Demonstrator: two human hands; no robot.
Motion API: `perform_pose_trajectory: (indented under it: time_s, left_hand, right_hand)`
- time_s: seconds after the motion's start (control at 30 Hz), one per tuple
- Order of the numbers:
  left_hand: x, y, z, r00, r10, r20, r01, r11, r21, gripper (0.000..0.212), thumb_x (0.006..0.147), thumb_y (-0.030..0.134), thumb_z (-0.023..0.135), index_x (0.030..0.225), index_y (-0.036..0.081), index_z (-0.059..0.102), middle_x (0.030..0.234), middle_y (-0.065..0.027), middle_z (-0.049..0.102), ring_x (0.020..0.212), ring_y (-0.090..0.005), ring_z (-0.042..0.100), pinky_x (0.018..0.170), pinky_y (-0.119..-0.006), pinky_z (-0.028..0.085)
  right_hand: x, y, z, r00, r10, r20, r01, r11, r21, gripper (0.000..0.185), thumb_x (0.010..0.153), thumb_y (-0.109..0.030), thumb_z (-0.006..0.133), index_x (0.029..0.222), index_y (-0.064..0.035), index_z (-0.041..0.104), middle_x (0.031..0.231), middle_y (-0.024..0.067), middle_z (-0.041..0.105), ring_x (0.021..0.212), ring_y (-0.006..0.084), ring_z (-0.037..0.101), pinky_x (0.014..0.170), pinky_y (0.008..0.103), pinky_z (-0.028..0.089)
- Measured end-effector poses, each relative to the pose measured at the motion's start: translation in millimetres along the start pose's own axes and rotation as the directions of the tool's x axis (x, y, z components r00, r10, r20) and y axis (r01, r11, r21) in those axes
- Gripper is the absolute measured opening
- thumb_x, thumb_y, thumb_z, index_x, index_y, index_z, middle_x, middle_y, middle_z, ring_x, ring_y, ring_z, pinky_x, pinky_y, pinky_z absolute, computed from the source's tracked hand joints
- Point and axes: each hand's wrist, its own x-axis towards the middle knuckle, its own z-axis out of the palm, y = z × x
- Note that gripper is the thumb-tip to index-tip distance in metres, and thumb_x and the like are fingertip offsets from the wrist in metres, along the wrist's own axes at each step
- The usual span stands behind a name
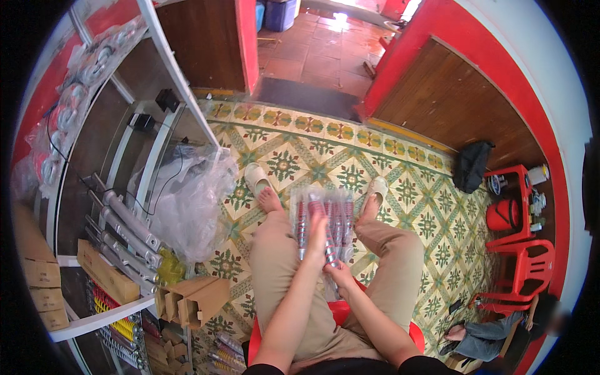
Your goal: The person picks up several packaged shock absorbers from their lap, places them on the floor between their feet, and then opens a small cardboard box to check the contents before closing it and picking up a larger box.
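Between my knees I hold a coil-spring shock absorber (330,247) with a red and silver body, tilted and sheathed in clear plastic. My right hand (341,275) grips its lower end. My left hand (318,236), seen edge-on and blurred, lies along the side of the spring; its fingers are partly hidden. Beneath, on the patterned tile floor, several similar red shock absorbers (348,222) in clear plastic lie side by side between my feet.
At left, a metal-framed shelf (104,317) holds fork legs (126,220), plastic wrapping (187,206) and cartons (192,300). Red plastic chairs (534,267), a red bucket (502,214) and a black bag (472,166) stand right. Another person (487,335) sits lower right. A doorway mat (307,97) lies ahead.
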Motion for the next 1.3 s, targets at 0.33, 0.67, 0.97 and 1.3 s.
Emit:
perform_pose_trajectory:
  time_s: [0.33,0.67,0.97,1.3]
  left_hand:
    - [-24.7,19.9,40.7,0.974,-0.158,0.163,0.162,0.987,-0.008,0.047,0.092,0.029,0.052,0.128,0.000,0.049,0.113,-0.0097,0.061,0.099,-0.0180,0.057,0.089,-0.028,0.041]
    - [-35.1,-1.7,38.4,0.953,-0.150,0.264,0.175,0.982,-0.072,0.039,0.097,0.022,0.048,0.129,0.000,0.045,0.121,-0.0125,0.055,0.118,-0.0185,0.050,0.099,-0.032,0.037]
    - [-39.7,15.3,32.9,0.958,-0.224,0.178,0.220,0.975,0.040,0.030,0.097,0.013,0.045,0.125,-0.001,0.045,0.118,-0.0118,0.057,0.116,-0.0186,0.051,0.101,-0.033,0.037]
    - [-41.2,19.4,37.6,0.943,-0.263,0.204,0.223,0.954,0.198,0.031,0.095,0.012,0.046,0.125,0.001,0.047,0.118,-0.0095,0.057,0.114,-0.0162,0.051,0.099,-0.031,0.036]
  right_hand:
    - [146.0,27.6,11.1,0.955,0.272,-0.123,-0.228,0.930,0.290,0.030,0.073,-0.016,0.066,0.099,-0.0034,0.060,0.082,0.0038,0.063,0.073,0.0147,0.058,0.062,0.0303,0.045]
    - [237.3,108.4,58.1,0.913,-0.006,-0.408,-0.081,0.977,-0.196,0.038,0.068,-0.020,0.068,0.099,-0.0023,0.054,0.077,0.0046,0.057,0.064,0.0142,0.053,0.057,0.0310,0.044]
    - [267.9,153.3,66.6,0.866,-0.141,-0.480,-0.075,0.913,-0.402,0.037,0.070,-0.022,0.071,0.098,-0.0015,0.058,0.083,0.0110,0.064,0.073,0.0228,0.060,0.068,0.0360,0.047]
    - [270.9,105.1,56.7,0.952,0.136,-0.274,-0.304,0.510,-0.804,0.071,0.077,-0.048,0.061,0.121,0.0039,0.041,0.103,0.0264,0.063,0.096,0.0394,0.063,0.084,0.0462,0.049]
